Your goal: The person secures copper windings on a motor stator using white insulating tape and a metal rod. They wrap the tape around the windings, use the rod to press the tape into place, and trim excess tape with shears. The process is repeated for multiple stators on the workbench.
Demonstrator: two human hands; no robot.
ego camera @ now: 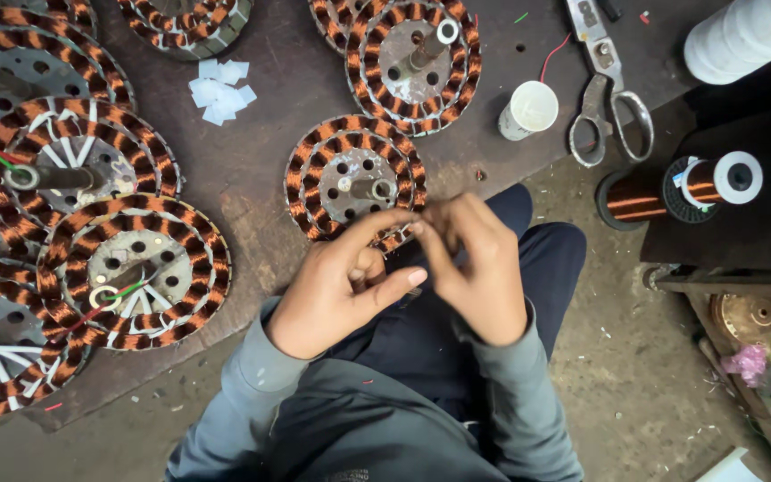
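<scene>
Meeting fingertip to fingertip, left hand (345,281) and right hand (475,263) over wound stator (354,178); grip pinched, contents hidden.

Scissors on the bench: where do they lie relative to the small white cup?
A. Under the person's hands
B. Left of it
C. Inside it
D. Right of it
D: the scissors lie just right of the white cup, apart from both hands.
</scene>
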